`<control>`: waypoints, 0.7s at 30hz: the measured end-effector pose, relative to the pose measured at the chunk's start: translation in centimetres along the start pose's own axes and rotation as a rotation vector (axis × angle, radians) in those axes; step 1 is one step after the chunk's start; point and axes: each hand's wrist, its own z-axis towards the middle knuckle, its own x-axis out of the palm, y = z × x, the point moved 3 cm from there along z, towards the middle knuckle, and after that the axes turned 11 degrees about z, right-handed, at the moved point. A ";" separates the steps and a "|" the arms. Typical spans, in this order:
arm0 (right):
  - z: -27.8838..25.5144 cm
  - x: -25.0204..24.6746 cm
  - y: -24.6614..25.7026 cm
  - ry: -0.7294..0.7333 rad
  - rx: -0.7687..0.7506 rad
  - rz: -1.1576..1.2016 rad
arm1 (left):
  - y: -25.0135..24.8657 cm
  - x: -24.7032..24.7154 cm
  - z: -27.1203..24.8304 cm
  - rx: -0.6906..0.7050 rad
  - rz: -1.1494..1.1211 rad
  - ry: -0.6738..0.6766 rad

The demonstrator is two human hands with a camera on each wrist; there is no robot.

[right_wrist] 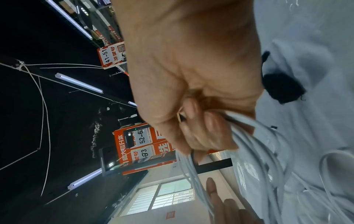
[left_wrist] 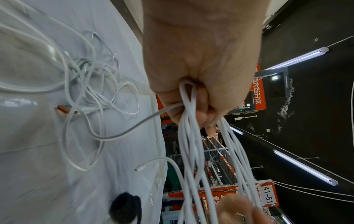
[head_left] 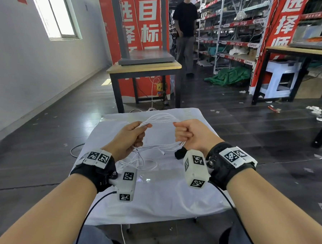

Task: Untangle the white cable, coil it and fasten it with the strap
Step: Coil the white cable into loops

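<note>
A white cable [head_left: 162, 120] is gathered in several loops and held up over a small table draped in white cloth [head_left: 152, 198]. My left hand [head_left: 135, 134] grips the loops at their left end, fingers curled round the strands [left_wrist: 188, 121]. My right hand [head_left: 183, 135] is a fist round the right end of the loops [right_wrist: 247, 136]. Loose tangled cable [head_left: 145, 163] hangs from the left hand and lies on the cloth [left_wrist: 90, 84], with a connector end [head_left: 162, 152] free. A black strap [head_left: 180, 153] lies on the cloth under the right hand [left_wrist: 125, 208] [right_wrist: 282, 87].
A wooden table with black legs [head_left: 144, 68] stands just beyond the cloth. A person in black [head_left: 185, 30] stands further back by shelving [head_left: 234, 32]. Another bench [head_left: 300, 52] is at the right. Dark floor with paper scraps surrounds the small table.
</note>
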 end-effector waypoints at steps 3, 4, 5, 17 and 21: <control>-0.5 0.6 -0.6 0.084 0.131 -0.156 | -0.1 -0.2 0.2 -0.009 -0.034 -0.009; -0.7 0.9 -0.8 0.123 0.155 -0.208 | 0.0 -0.1 0.3 -0.004 -0.033 -0.010; -0.9 1.2 -0.9 0.164 0.167 -0.239 | 0.1 -0.2 0.3 0.004 -0.028 -0.008; -0.6 2.1 2.6 0.242 -0.137 0.409 | 1.3 -0.2 -1.2 0.031 0.165 0.150; -0.4 0.5 5.1 0.080 -0.334 0.616 | 2.2 -1.2 -1.3 0.027 0.410 0.155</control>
